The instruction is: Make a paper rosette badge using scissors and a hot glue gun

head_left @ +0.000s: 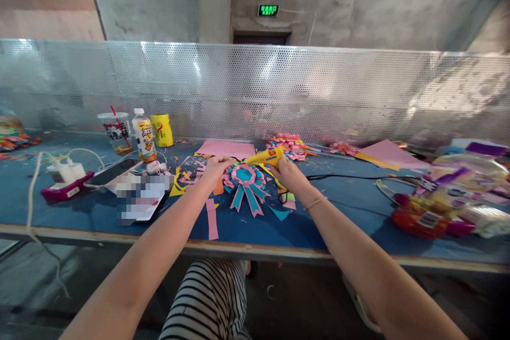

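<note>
A pink and blue paper rosette (244, 175) with forked ribbon tails lies on the blue tabletop in front of me. My right hand (282, 170) is wrapped round a yellow hot glue gun (263, 158), whose nozzle points left over the rosette's upper edge. From there a dark cord trails off to the right. My left hand (217, 167) is at the rosette's upper left side with its fingers pinched together; what lies between the fingertips is too small to make out. A pink paper strip (212, 219) lies below my left wrist, and yellow paper scraps (181, 181) are to its left.
Phones, including a dark one (115, 171), and a purple power strip (67, 187) lie left. Behind them stand a plastic cup (115, 133), a drink bottle (143, 135) and a yellow can (162, 130). Pink folded paper pieces (289, 144) sit behind the glue gun. Bagged items (430, 212) are right.
</note>
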`<state>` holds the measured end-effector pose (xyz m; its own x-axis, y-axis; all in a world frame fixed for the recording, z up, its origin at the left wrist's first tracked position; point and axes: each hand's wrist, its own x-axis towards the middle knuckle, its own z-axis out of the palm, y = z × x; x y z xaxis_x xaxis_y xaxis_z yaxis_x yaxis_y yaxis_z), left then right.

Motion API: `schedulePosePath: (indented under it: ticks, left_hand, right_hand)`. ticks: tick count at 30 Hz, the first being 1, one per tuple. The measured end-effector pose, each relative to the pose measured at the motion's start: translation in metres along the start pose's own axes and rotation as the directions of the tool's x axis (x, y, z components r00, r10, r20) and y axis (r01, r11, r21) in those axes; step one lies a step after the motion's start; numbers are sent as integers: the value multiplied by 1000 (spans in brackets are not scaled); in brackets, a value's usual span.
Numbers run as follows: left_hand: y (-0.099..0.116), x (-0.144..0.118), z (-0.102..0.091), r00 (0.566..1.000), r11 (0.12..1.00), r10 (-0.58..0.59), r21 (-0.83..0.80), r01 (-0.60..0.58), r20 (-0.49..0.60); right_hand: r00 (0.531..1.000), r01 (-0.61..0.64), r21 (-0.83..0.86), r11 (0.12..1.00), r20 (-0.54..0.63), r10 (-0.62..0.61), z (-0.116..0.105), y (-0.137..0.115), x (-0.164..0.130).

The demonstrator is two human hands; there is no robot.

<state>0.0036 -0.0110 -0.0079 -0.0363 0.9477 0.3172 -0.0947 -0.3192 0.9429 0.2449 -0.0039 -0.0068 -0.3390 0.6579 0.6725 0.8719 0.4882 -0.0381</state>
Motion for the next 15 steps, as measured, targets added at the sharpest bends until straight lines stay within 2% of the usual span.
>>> schedulePosePath:
  ticks: [4,10,15]
  left_hand:
    - [-1,1,0,1000,1000,7,9,-7,-7]
    - [0,0,0,1000,1000,-5,-13,5,-16]
    - [2,0,0,1000,998,-20,-55,20,11]
  right_hand:
    - [1000,23,27,999,-17,-23,2,2,0]
    - [1000,-15,63,998,14,14,0,1,-1]
    - [991,-133,56,990,7,132,0,-2,2]
